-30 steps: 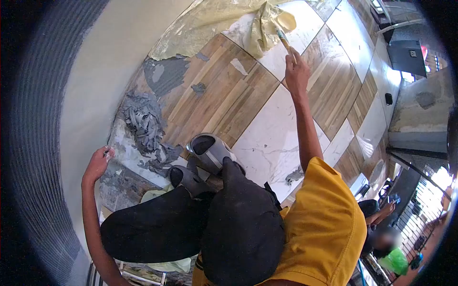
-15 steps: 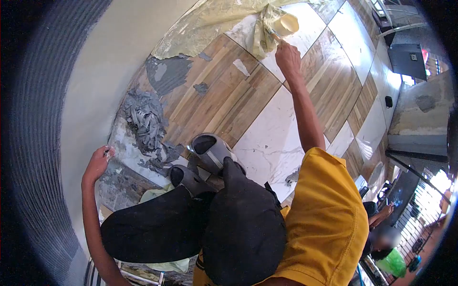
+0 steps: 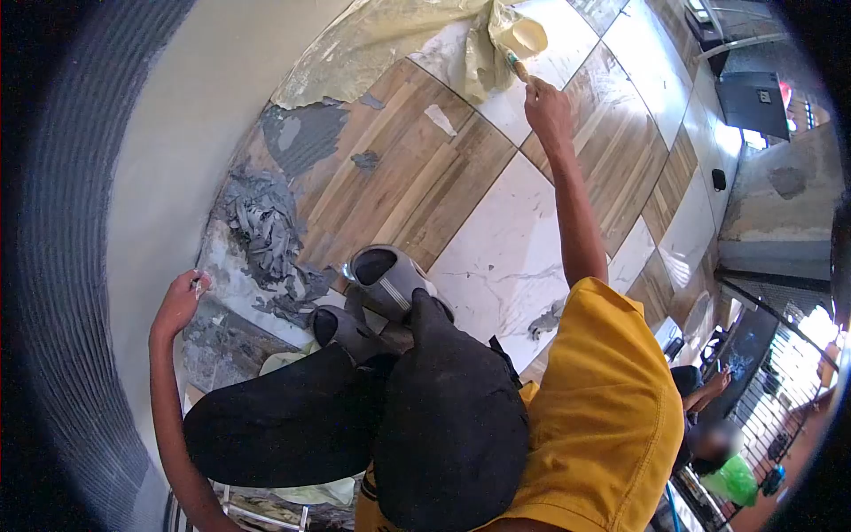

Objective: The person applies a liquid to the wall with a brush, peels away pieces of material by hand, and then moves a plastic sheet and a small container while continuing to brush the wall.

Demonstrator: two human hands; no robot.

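My right hand (image 3: 548, 111) reaches far forward, fingers wrapped round the wooden handle of a paintbrush (image 3: 520, 69). A teal patch shows near the brush's head, which lies at the near edge of a cream-coloured round container (image 3: 529, 37). Yellowish plastic sheeting (image 3: 363, 53) bunches up beside that container. My left hand (image 3: 180, 301) is closed close to the pale wall strip (image 3: 160, 204), with whitish smears on the fingertips. Something small and dark shows between those fingers, too small to name.
Crumpled grey scraps (image 3: 261, 208) litter the floor along the wall, ahead of my grey shoes (image 3: 386, 279). Ribbed dark grey wall surface (image 3: 66, 248) rises at the left. Another person's hand (image 3: 720, 381) and a green bag (image 3: 734, 483) are at the lower right.
My right hand has drawn back slightly, and more of the paintbrush shows beside the container. My left hand stays nearly where it was.
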